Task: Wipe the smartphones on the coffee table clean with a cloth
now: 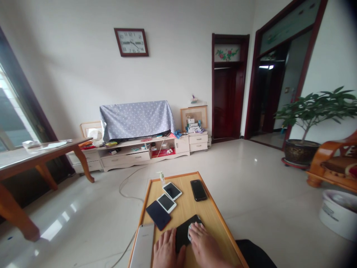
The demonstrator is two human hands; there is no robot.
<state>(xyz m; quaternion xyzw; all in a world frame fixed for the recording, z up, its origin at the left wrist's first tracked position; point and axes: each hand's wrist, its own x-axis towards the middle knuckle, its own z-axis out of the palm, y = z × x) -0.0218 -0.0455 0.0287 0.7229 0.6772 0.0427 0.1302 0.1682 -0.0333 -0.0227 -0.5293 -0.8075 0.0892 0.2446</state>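
My left hand lies flat on the low wooden table, fingers stretched out, touching the left edge of a black phone. My right hand presses a small whitish cloth onto that phone's screen, fingers together over it. Beyond it lie a dark blue phone, two white phones and another black phone. A small spray bottle stands at the far left corner.
A silver tablet rests on the table's left edge, with a cable trailing over the floor. A TV stand with a covered screen lines the far wall. Wooden table left; potted plant, wooden chair and white tub right.
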